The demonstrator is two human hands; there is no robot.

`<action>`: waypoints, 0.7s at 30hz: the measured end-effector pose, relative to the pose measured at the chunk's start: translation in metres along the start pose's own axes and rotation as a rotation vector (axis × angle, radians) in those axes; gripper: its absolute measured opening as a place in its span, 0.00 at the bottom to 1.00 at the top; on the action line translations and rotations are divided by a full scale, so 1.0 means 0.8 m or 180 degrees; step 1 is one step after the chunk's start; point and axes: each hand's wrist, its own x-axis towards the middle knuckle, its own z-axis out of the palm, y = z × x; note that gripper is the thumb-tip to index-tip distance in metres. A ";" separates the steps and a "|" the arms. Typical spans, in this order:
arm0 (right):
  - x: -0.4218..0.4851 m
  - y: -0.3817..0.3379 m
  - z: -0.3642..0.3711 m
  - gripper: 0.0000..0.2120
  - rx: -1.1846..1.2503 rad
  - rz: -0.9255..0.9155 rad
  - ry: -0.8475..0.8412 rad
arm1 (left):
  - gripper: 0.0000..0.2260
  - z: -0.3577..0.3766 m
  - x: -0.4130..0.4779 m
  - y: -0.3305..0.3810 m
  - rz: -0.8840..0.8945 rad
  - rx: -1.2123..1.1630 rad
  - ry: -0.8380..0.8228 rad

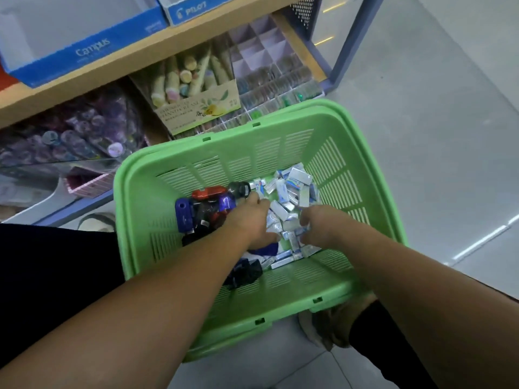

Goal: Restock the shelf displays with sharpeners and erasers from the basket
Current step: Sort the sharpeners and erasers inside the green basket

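Observation:
A green plastic basket (280, 136) stands on the floor below me. Its right half holds a heap of small white and blue wrapped erasers (295, 186). Its left half holds blue, red and black sharpeners (205, 203). My left hand (252, 217) reaches down into the middle of the basket, fingers curled among the erasers next to the sharpeners. My right hand (317, 226) is beside it, fingers closed around several erasers at the pile's near edge. What the left hand holds is hidden under its palm.
A wooden shelf (157, 49) runs along the top left with blue Campus (90, 49) and Pilot (193, 9) boxes. Below it stand a cardboard box of pastel items (196, 88), a divided tray with several empty cells (261, 51) and purple packs (84, 130). Grey tile floor (421, 136) lies right.

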 end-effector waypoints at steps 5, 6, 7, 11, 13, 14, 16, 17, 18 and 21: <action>0.011 0.004 0.001 0.24 0.0688 0.0056 0.0107 | 0.47 0.005 0.014 0.013 -0.0473 -0.0160 -0.0443; 0.013 0.004 0.001 0.25 0.0711 0.0086 0.0074 | 0.49 0.004 0.017 0.015 -0.0528 -0.0177 -0.0580; 0.014 0.003 0.002 0.25 0.0739 0.0112 0.0069 | 0.51 0.002 0.018 0.016 -0.0556 -0.0137 -0.0631; 0.020 0.006 0.002 0.25 0.1005 0.0164 0.0131 | 0.51 0.010 0.024 0.017 -0.0580 -0.0041 -0.0394; 0.023 0.006 0.002 0.24 0.1088 0.0190 0.0128 | 0.47 0.014 0.027 0.014 -0.0651 -0.0275 -0.0242; 0.025 0.007 0.003 0.24 0.1098 0.0193 0.0132 | 0.44 0.014 0.029 0.011 -0.0677 -0.0411 -0.0196; 0.027 0.010 0.005 0.24 0.1079 0.0180 0.0165 | 0.40 0.013 0.031 0.007 -0.0689 -0.0559 -0.0207; 0.027 0.011 0.004 0.24 0.1057 0.0169 0.0185 | 0.40 0.012 0.031 0.006 -0.0660 -0.0525 -0.0250; 0.028 0.012 0.004 0.24 0.1034 0.0151 0.0206 | 0.41 0.013 0.031 0.004 -0.0624 -0.0440 -0.0304; 0.030 0.013 0.005 0.20 0.0972 0.0131 0.0211 | 0.40 0.020 0.026 0.007 -0.0356 -0.0095 -0.0466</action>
